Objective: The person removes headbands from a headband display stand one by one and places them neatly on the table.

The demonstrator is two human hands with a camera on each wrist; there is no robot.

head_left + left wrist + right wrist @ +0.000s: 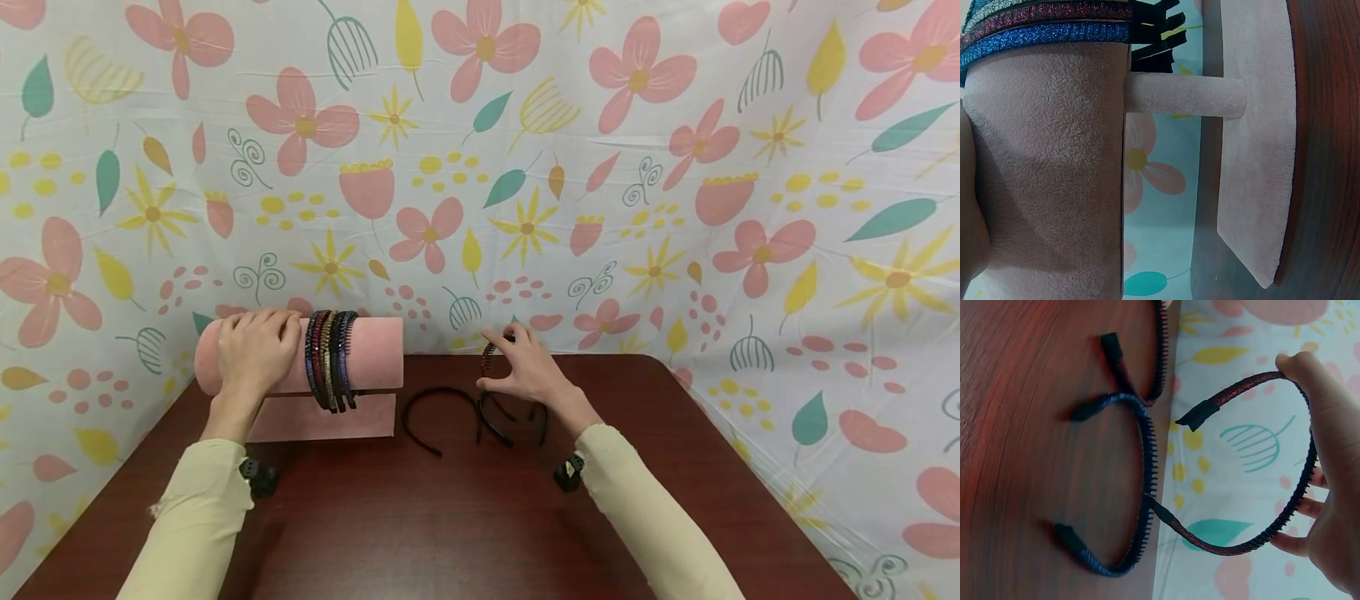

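Note:
A pink plush headband stand stands at the left, its roll carrying several glittery headbands in blue, red, gold and black. My left hand grips the roll left of these bands, fingers passing over its top to the far side, where their tips are hidden. In the left wrist view only a sliver of that hand shows beside the roll. My right hand holds a dark red glitter headband between thumb and fingers, toothed inner side showing, open ends pointing away from the palm.
Dark headbands lie on the brown table: one between the stand and my right hand, others below that hand. The right wrist view shows a blue headband and a reddish one. A flowered cloth hangs behind.

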